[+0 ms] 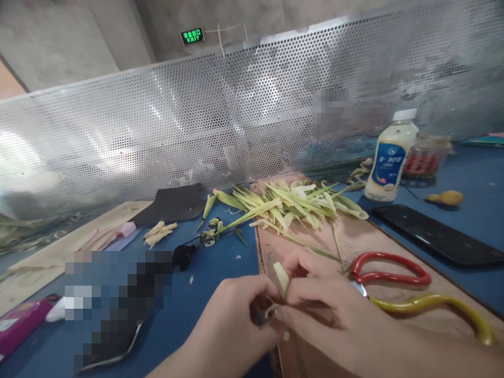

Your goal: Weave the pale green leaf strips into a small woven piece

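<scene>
My left hand [240, 310] and my right hand [323, 304] meet over the near edge of a brownish board. Pinched between their fingertips is a narrow pale green corn husk strip [281, 279], its upper end sticking up. A thin strand curls between the fingers; what it is I cannot make out. Just right of my right hand, scissors [394, 281] with one red and one yellow handle lie on the board, their blades mostly hidden behind the hand. Beyond my hands, a loose pile of corn husk strips [291, 202] covers the board's far end.
A white-capped bottle [389, 157], a black phone [437, 233] and a small yellow gourd-shaped thing [447, 198] stand or lie at right. Left are a black sheet [169, 203], a husk bundle [159, 232] and a purple pack [23, 323]. A perforated metal screen [189, 121] borders the table's back.
</scene>
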`<action>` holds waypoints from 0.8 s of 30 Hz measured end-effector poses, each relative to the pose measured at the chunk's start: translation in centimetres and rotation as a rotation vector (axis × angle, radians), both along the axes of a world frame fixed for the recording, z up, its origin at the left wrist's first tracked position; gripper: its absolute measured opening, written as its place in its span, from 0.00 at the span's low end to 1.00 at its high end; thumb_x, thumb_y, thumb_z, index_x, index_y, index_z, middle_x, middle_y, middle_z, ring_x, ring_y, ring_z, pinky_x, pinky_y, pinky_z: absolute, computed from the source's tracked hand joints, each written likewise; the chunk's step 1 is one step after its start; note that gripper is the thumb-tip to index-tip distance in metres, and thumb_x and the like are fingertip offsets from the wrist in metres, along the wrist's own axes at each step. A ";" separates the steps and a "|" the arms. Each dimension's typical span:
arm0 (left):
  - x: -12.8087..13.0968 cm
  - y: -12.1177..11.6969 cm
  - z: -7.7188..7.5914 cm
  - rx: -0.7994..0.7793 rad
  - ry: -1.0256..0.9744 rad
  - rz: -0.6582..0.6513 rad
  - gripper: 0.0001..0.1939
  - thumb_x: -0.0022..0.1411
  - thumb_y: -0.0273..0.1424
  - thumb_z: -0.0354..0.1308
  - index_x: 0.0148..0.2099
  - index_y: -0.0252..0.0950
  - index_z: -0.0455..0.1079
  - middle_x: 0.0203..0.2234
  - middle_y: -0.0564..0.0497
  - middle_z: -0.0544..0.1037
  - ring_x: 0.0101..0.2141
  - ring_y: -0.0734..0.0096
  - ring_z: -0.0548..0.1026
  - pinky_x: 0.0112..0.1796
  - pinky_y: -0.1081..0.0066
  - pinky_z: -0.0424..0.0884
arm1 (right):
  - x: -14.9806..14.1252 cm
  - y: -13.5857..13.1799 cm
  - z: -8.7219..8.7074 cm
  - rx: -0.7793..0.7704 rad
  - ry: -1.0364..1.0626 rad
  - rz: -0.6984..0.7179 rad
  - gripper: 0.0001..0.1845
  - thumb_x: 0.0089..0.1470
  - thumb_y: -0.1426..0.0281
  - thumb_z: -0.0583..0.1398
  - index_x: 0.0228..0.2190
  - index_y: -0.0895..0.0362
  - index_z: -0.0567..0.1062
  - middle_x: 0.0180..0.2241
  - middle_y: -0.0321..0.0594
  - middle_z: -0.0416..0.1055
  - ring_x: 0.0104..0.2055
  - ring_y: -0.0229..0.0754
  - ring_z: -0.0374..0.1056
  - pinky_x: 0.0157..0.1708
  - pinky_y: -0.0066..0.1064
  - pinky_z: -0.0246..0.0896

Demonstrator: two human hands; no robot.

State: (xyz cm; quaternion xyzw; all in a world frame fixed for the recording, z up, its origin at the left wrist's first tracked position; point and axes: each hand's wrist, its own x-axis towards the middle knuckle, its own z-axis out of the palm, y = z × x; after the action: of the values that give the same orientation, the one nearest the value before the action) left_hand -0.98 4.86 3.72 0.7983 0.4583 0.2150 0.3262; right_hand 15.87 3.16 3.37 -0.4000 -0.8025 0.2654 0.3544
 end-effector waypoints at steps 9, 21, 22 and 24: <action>0.4 0.0 -0.4 0.168 0.152 0.021 0.05 0.44 0.22 0.51 0.24 0.36 0.67 0.20 0.55 0.69 0.21 0.77 0.61 0.24 0.77 0.54 | -1.0 0.1 0.1 0.063 0.008 -0.070 0.14 0.48 0.78 0.55 0.15 0.57 0.60 0.28 0.36 0.61 0.34 0.37 0.60 0.32 0.30 0.60; 0.7 -0.3 -0.1 0.133 0.185 0.002 0.05 0.43 0.21 0.50 0.24 0.35 0.64 0.20 0.54 0.70 0.21 0.76 0.62 0.24 0.76 0.54 | -1.7 -0.4 -0.3 0.060 0.037 -0.065 0.11 0.47 0.79 0.55 0.17 0.57 0.64 0.30 0.36 0.59 0.34 0.36 0.60 0.28 0.27 0.61; 0.7 -0.2 -0.2 0.130 0.182 0.004 0.05 0.43 0.21 0.51 0.24 0.35 0.64 0.20 0.53 0.71 0.22 0.76 0.62 0.24 0.76 0.55 | -1.7 -0.4 -0.4 0.055 0.031 -0.062 0.10 0.48 0.79 0.55 0.18 0.57 0.65 0.30 0.37 0.60 0.34 0.37 0.60 0.28 0.26 0.61; 0.7 -0.2 -0.3 0.127 0.164 0.004 0.04 0.43 0.22 0.51 0.24 0.35 0.64 0.21 0.52 0.71 0.22 0.75 0.63 0.24 0.76 0.56 | -1.6 -0.4 -0.5 0.060 0.020 -0.061 0.10 0.49 0.78 0.55 0.20 0.56 0.67 0.31 0.37 0.60 0.35 0.37 0.60 0.29 0.27 0.62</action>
State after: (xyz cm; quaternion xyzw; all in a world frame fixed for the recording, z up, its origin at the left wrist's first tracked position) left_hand -0.24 4.64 3.42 0.8314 0.4706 0.1781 0.2359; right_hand 14.27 2.80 2.82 -0.4107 -0.7939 0.2343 0.3822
